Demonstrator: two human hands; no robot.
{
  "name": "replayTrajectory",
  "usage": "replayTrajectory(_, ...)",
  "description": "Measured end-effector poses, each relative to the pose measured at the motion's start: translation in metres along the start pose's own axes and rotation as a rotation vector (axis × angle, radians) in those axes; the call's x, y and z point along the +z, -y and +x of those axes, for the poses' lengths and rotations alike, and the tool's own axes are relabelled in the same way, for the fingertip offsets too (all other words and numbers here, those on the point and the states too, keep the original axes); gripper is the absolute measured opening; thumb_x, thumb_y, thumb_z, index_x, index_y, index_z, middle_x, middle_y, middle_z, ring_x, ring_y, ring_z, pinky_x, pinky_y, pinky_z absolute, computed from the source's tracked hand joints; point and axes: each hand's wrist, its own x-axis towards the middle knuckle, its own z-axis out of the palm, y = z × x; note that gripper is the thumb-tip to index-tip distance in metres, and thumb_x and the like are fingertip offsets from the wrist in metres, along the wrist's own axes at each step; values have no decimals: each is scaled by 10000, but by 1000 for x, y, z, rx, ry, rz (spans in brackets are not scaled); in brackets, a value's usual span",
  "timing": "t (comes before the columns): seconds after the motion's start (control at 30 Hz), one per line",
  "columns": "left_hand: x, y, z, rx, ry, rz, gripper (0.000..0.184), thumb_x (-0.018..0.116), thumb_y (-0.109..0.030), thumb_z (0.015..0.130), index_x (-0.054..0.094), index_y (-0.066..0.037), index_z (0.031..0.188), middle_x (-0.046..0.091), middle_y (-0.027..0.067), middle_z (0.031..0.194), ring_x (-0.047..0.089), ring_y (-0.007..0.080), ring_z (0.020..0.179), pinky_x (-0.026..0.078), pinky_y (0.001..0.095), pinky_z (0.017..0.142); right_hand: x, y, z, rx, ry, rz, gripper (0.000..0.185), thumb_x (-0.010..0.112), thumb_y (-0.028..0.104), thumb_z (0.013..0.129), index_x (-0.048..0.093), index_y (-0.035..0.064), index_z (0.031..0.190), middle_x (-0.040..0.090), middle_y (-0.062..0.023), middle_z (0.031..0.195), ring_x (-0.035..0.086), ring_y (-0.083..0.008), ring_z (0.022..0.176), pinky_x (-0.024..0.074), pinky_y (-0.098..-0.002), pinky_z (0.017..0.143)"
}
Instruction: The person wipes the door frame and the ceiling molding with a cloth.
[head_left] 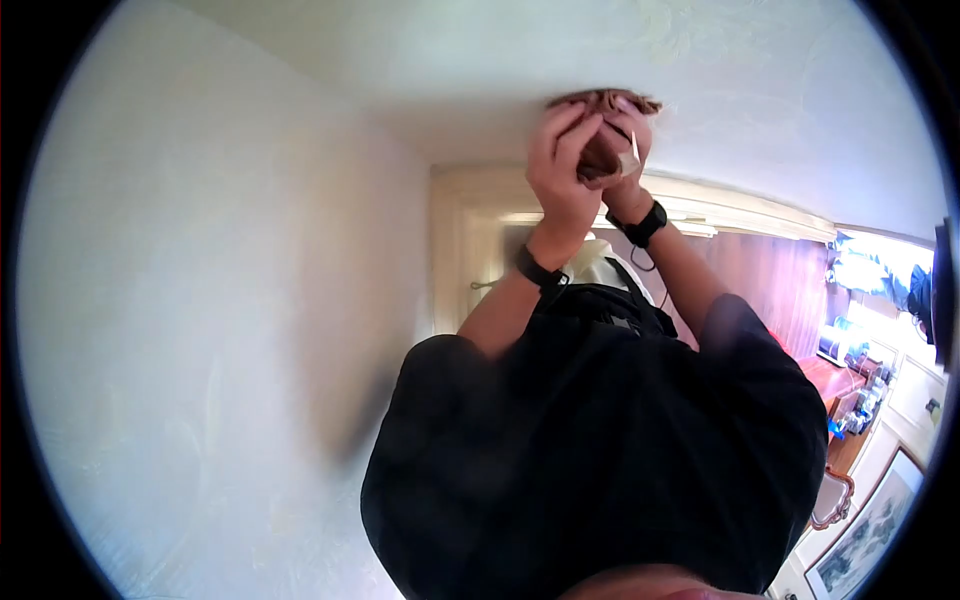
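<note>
My left hand [563,165] and my right hand [638,135] are close together at the upper middle of the head view. The fingers of both curl around a crumpled brown item [602,160], like cloth or soft leather. Its upper edge is folded and reaches out past the fingertips at both sides. From its lower side, beside my right hand, a pale pointed flap [630,160] sticks out. The fingers hide much of the item, so I cannot tell its exact kind. Each wrist wears a black band [540,270].
A pale wall [200,300] fills the left side, with a cream door frame [445,240] beyond my arms. To the right are a reddish wooden surface [830,380] with several small items, an ornate mirror [832,500] and a framed picture [868,530].
</note>
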Motion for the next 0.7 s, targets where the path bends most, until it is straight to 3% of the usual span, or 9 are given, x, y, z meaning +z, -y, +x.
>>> replayTrajectory(0.1,-16,-4,26,45,-80,12,354,680,-86,765,633,-37,1113,590,150,1163,565,299,1066,462,379,883,14,7,32,-43,32,54,191,582,31,835,619,-7,1018,599,-165,1159,542,-358,1150,381,-506,994)
replayTrajectory(0.2,-35,-6,42,-22,-163,5,281,583,-71,856,613,-6,1128,571,139,1195,557,270,1102,459,347,895,37,28,60,-146,54,15,274,588,39,763,622,8,1033,626,-129,1111,579,-353,1130,398,-520,966)
replayTrajectory(0.3,-41,20,38,24,-267,-34,343,632,-44,814,589,-20,1153,573,148,1191,552,309,1083,449,389,923,46,42,73,-205,151,4,292,593,84,781,636,49,1067,640,-100,1076,578,-321,1126,443,-457,889)
replayTrajectory(0.43,-42,47,17,-48,-303,82,341,556,-27,813,589,-23,1152,587,113,1165,559,271,1064,455,348,856,58,35,50,-238,282,-56,263,625,62,787,667,48,1046,618,-71,1163,575,-264,1143,422,-434,981)
replayTrajectory(0.53,-44,66,-7,-240,-299,52,307,646,0,834,519,5,1113,533,93,1158,545,194,1031,459,339,914,66,32,29,-216,380,-61,290,631,66,772,667,51,1059,614,-63,1189,571,-254,1140,430,-437,996)
replayTrajectory(0.7,-35,81,-35,-494,-264,-116,337,621,2,830,515,-20,1149,527,92,1209,539,202,1059,465,343,929,66,19,-1,-93,504,-5,312,656,84,786,667,71,1098,599,-66,1221,558,-246,1155,418,-441,1026)
